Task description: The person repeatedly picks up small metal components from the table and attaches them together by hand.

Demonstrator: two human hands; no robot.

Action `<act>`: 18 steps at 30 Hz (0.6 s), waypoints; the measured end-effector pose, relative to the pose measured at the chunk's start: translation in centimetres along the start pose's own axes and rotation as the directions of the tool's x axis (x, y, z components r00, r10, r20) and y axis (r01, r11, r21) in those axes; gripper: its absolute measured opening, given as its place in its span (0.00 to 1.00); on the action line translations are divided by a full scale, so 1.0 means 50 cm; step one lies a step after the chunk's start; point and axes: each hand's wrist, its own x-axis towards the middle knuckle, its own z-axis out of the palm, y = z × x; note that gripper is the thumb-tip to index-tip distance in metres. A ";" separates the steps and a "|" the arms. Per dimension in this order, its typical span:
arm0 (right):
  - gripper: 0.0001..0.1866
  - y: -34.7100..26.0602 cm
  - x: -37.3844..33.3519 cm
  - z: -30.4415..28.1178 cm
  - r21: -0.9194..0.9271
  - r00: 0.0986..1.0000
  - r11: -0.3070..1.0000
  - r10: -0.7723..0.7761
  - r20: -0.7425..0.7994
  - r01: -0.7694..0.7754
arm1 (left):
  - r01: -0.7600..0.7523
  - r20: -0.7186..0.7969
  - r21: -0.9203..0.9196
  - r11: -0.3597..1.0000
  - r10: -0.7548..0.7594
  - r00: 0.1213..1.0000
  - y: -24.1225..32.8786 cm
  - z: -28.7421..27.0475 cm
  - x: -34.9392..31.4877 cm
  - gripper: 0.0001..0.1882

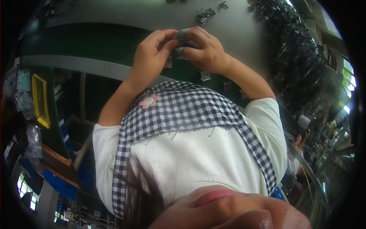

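My left hand [149, 55] and my right hand [207, 49] meet over the near edge of the work table, fingertips close together. Both are closed in a pinch. Grey wraps [182, 34] cover fingertips of my right hand. Whatever sits between the fingers is hidden or too small to name. Just below the hands, a small bent metal piece [168, 62] lies on the dark green strip of the table. Another small metal bracket [205, 76] with a hole is below my right hand, and a duller metal piece [227, 85] lies beside my right forearm.
A large heap of dark metal parts [293, 42] covers the right side. A small cluster of metal parts [206, 15] lies on the grey tabletop [236, 34] beyond my hands. At left stand a yellow frame [40, 100] and plastic bags [24, 93]. Another person [295, 156] is at far right.
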 end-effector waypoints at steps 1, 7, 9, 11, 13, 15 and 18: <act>0.12 0.006 -0.004 0.008 0.081 0.997 0.994 0.075 -0.028 -0.073 | -0.006 0.008 -0.004 1.000 0.006 1.000 -0.003 -0.004 0.009 0.13; 0.13 -0.043 -0.001 0.014 0.802 0.536 -0.196 0.652 0.537 -0.565 | -0.636 0.289 0.445 0.630 0.572 0.768 -0.035 -0.017 0.020 0.16; 0.15 -0.028 -0.022 0.005 0.745 0.504 -0.170 0.638 0.582 -0.645 | -0.637 0.322 0.386 0.667 0.550 0.771 -0.041 -0.022 0.045 0.15; 0.16 -0.021 -0.031 0.002 0.780 0.458 -0.194 0.715 0.528 -0.595 | -0.630 0.357 0.337 0.700 0.524 0.773 -0.044 -0.027 0.099 0.16; 0.16 -0.029 -0.018 0.002 0.780 0.453 -0.244 0.699 0.554 -0.576 | -0.545 0.084 0.617 0.568 0.641 0.763 -0.042 -0.017 0.172 0.20; 0.16 -0.038 0.010 0.002 0.751 0.457 -0.269 0.655 0.602 -0.603 | -0.408 0.081 0.845 0.345 0.672 0.736 -0.036 -0.010 0.234 0.18; 0.16 -0.038 0.011 -0.002 0.811 0.522 -0.245 0.659 0.541 -0.531 | -0.145 -0.026 0.881 0.450 0.351 0.936 -0.036 -0.012 0.245 0.19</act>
